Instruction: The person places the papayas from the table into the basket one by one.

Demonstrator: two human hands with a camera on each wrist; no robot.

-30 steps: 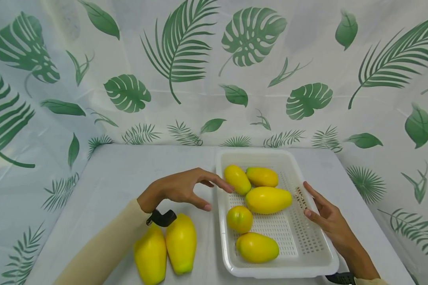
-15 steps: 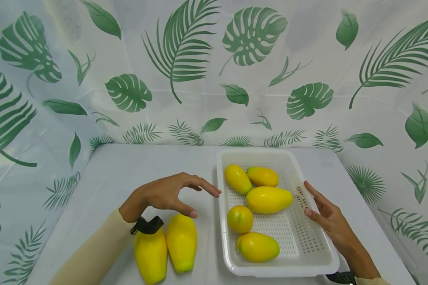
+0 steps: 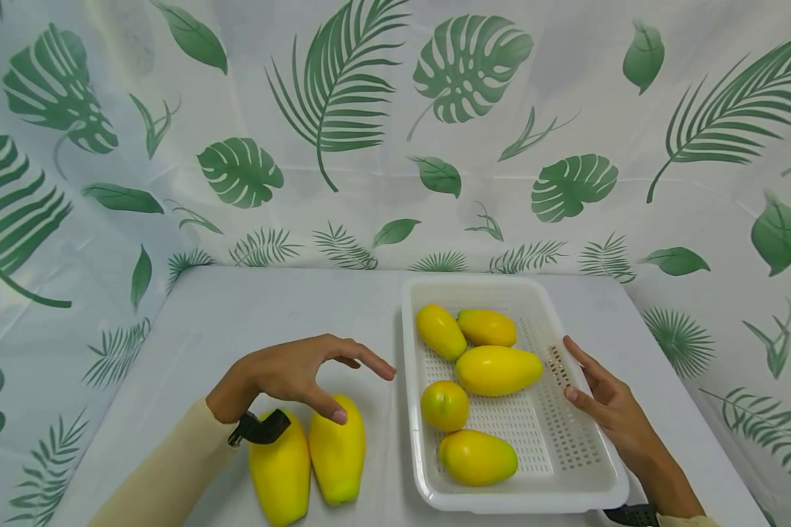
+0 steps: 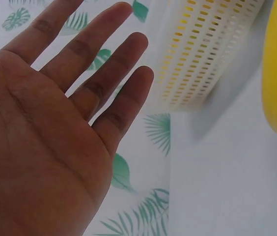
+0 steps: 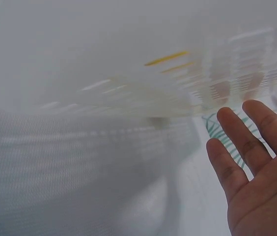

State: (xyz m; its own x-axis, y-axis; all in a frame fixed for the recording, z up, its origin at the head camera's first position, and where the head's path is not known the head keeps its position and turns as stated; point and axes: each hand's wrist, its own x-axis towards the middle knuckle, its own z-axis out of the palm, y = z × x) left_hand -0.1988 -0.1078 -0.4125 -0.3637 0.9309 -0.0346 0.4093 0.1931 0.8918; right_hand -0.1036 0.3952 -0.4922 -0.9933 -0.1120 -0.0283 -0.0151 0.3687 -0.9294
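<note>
My left hand (image 3: 290,373) hovers with nothing in its grasp, thumb and fingers spread apart. Below it, two yellow papaya-like fruits with green tips lie side by side on the table: the left fruit (image 3: 279,468) and the right fruit (image 3: 338,457). The thumb overlaps the right one in the head view; contact cannot be told. To the right stands a white perforated basket (image 3: 567,499) holding several such fruits (image 3: 499,370). My right hand (image 3: 609,410) rests against its right side, thumb at the rim, and the right wrist view shows fairly straight fingers (image 5: 236,132) beside the wall.
A white cloth covers the table (image 3: 290,300). Behind and beside it hangs a white sheet (image 3: 369,197) printed with green leaves. The basket's left wall stands between my left hand and the fruits inside.
My left hand has drawn back left and down from over the basket's left rim to above the two loose fruits. The right hand, basket and fruits stay in place.
</note>
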